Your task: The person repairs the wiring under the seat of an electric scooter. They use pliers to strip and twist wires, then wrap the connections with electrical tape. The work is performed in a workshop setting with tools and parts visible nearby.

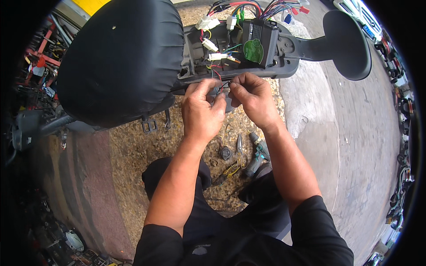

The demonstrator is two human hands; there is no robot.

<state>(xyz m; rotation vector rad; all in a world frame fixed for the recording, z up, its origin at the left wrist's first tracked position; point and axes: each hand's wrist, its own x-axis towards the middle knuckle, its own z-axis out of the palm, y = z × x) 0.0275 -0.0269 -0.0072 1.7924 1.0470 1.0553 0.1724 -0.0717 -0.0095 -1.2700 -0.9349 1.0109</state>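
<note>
My left hand [202,108] is closed in a pinch on a thin red wire [217,75] that hangs from the open black plastic tray [287,66]. Just to its right, my right hand [254,99] pinches a thin dark wire [225,83], its fingertips close to those of the left. The wire ends are too small to make out between the fingers. Inside the tray sits a black finned box [267,42] with a green sticker [254,51]. White plug connectors [217,56] and coloured wires lie left of it.
A padded black seat [124,62] rises at left; a black paddle-shaped part [348,44] extends right. Between my knees on the floor lie scissors [239,146], a cordless drill [258,162], yellow-handled pliers [228,173] and a small black round part [225,153]. Assorted parts line both sides.
</note>
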